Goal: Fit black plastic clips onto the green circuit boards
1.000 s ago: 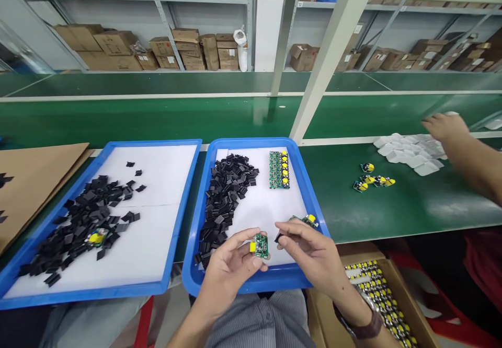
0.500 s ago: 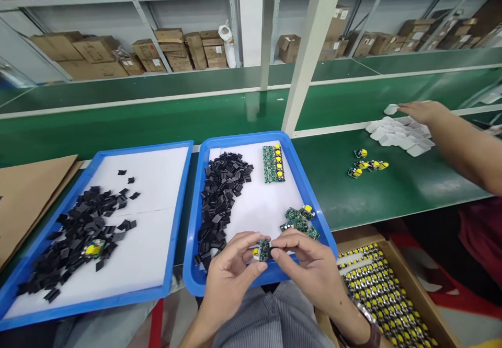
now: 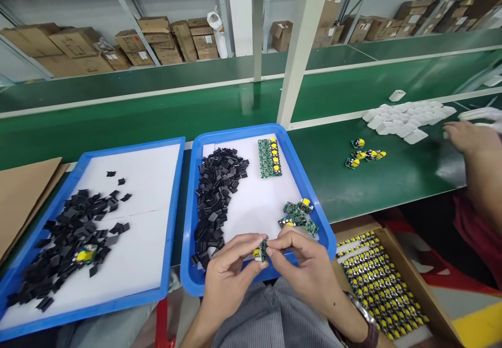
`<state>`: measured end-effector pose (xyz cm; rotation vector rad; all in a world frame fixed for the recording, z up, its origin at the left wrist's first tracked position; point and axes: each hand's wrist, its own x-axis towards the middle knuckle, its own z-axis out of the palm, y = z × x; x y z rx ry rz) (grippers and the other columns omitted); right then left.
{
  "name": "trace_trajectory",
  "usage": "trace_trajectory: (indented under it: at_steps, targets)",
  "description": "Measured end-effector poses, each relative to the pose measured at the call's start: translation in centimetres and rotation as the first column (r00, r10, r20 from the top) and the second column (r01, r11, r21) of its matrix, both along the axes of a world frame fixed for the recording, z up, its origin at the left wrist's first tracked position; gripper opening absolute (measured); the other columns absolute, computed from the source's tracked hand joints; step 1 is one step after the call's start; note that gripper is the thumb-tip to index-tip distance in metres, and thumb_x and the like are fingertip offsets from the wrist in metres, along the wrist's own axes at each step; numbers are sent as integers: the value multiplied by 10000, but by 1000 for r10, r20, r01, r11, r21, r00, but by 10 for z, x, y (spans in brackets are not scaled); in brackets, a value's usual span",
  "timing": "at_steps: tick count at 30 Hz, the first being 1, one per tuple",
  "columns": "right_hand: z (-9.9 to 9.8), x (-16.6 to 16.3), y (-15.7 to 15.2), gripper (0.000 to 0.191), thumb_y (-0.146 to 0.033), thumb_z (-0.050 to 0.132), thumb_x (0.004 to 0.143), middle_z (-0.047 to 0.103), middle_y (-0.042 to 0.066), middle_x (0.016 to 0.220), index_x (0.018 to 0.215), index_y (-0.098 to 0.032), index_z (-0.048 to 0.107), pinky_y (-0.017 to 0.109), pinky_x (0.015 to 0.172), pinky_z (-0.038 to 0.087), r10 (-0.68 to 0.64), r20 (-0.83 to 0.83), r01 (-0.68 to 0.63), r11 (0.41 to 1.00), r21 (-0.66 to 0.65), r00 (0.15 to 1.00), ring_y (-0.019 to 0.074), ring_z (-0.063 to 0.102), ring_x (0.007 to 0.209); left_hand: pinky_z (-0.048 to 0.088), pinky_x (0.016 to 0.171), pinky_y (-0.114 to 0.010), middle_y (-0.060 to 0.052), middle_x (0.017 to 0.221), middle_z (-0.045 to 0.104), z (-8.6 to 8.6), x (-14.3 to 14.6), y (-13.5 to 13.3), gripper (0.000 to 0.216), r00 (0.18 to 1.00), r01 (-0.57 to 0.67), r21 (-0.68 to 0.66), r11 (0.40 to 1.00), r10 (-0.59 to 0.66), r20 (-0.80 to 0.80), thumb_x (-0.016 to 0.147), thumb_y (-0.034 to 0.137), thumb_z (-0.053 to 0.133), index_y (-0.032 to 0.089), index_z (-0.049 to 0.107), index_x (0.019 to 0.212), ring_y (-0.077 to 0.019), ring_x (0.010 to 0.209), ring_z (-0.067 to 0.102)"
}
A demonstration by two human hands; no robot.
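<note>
While both hands meet over the near rim of the right blue tray (image 3: pixel 304 181), the left hand (image 3: pixel 229 272) and right hand (image 3: pixel 304 264) pinch one small circuit board (image 3: pixel 261 250) between thumbs and fingertips, with its yellow part toward the left hand. Both grips are closed on it, and the board stands on edge just above the tray's white liner. Just beyond the right hand is a loose cluster of boards (image 3: pixel 298 215). Beyond the left hand is a pile of black clips (image 3: pixel 217 196). Farther back from the grip is a neat row of boards (image 3: pixel 269 158). Left of the grip, a second blue tray (image 3: pixel 98 309) holds more scattered black clips (image 3: pixel 74 233). Right of and below the right wrist is a cardboard box (image 3: pixel 427 306) packed with boards. Well off to the right, a co-worker's hand (image 3: pixel 468 136) rests on the green bench (image 3: pixel 392 181) near white housings (image 3: pixel 403 117) and a few boards (image 3: pixel 363 154).
</note>
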<state>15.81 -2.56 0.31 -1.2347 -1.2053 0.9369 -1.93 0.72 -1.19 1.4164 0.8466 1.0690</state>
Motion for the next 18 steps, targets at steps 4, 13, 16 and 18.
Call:
trace_trajectory:
  at_steps: [4,13,16,18]
  targets:
    - [2,5,3,92,-169,705,908,652,-7,744,841,-223,736,283,652,502,37,13,-36,998,-44,999,159,611,711,645,976,-352,-60,1179,807,1,2,-1,451,1000,-6,52,999,7,-17,840,49,819,328,806,1193,-236,1113,763]
    - [5,6,1,115,-140,668,931,642,-16,765,876,-227,719,285,670,497,69,105,-70,998,1,992,150,603,718,647,956,-353,-60,1176,809,4,2,-3,437,995,-32,146,989,46,-93,862,45,791,319,802,1204,-226,1093,762]
    - [0,3,1,107,-153,660,946,645,-5,774,890,-221,721,292,674,513,73,71,-74,997,-1,995,154,611,721,652,946,-375,-72,1181,806,5,3,-4,422,994,-35,155,987,50,-100,871,56,782,311,802,1207,-238,1091,762]
    - [-3,2,1,85,-184,679,942,657,3,780,879,-215,726,291,655,529,103,-22,-104,993,-59,994,156,627,708,657,931,-384,-76,1161,809,5,4,-4,403,993,-46,144,989,61,-99,865,72,795,307,808,1192,-243,1072,765]
